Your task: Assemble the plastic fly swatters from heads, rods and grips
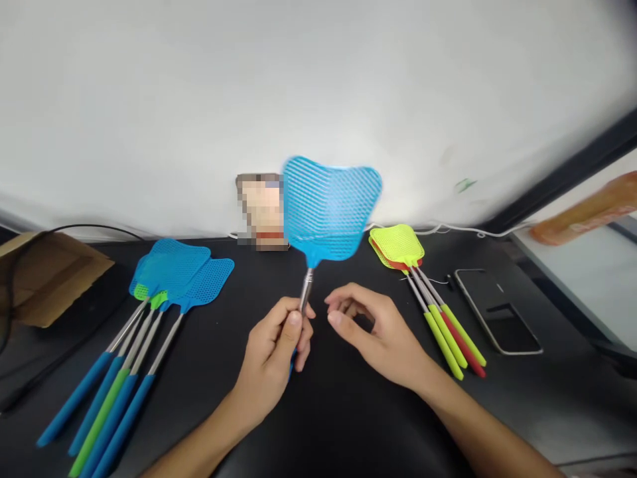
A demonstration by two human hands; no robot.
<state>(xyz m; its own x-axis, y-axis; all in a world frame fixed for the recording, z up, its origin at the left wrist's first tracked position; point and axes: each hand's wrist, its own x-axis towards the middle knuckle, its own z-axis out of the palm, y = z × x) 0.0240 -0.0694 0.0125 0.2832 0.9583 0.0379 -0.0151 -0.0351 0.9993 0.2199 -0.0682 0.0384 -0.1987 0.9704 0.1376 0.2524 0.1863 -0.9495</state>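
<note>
My left hand (279, 348) is wrapped round the shaft and handle of a blue fly swatter (331, 209). Its mesh head points up, and a short piece of metal shaft shows above my fingers; most of the handle is hidden. Close by on the right, my right hand (378, 332) is empty, thumb and fingers curved but apart, not touching the swatter. A fanned pile of blue and green fly swatters (174, 272) lies on the left. To the right lie several yellow-green fly swatters (401, 245) with a red fly swatter (462, 345) among them.
Everything lies on a black table (318, 425) against a white wall (318, 79). A phone (497, 312) rests at the right. Brown cardboard (54, 279) and a black cable (74, 229) are at the left. A pixelated object (261, 212) leans against the wall.
</note>
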